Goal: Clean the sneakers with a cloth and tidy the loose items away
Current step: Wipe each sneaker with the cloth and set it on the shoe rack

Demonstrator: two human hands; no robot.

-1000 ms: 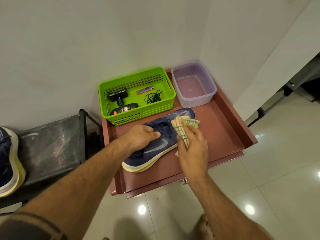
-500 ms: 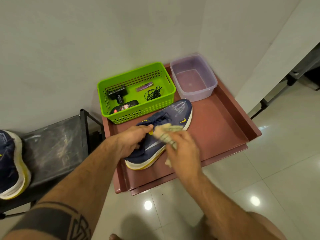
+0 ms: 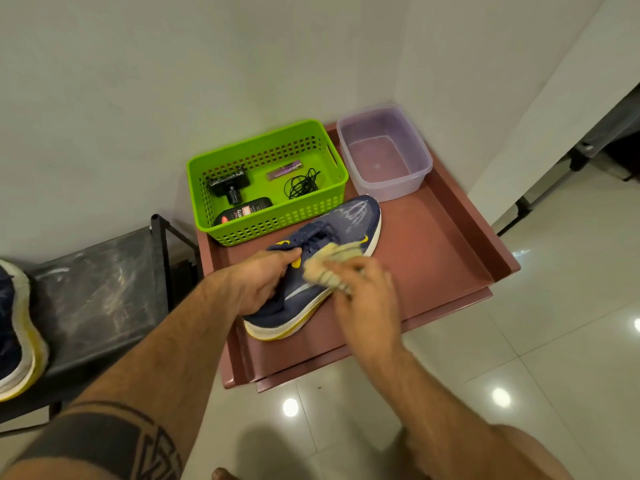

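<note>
the navy sneaker with a white and yellow sole lies on its side on the reddish-brown tray, toe pointing toward the far right, heel toward the near edge. pale smear marks show on its toe. the left hand grips the shoe at the collar, thumb on the tongue near the laces and fingers curled round the opening. the right hand is clamped on a beige checked cloth, bunched and blurred, pressed against the side of the shoe just past the laces.

behind the shoe, touching or nearly touching its upper edge, stands a bright green perforated basket. inside it lie a black bottle with a red label, a black clamp-like gadget, a small purple tube and a tangle of black cord. to the right of the basket, at the tray's far corner, sits a clear plastic tub with a little liquid in the bottom.

left of the tray is a dark metal rack, its top shelf scuffed. a second navy sneaker with the same white and yellow sole rests on it at the frame's left edge, partly cut off. the floor is glossy pale tile with light reflections.
</note>
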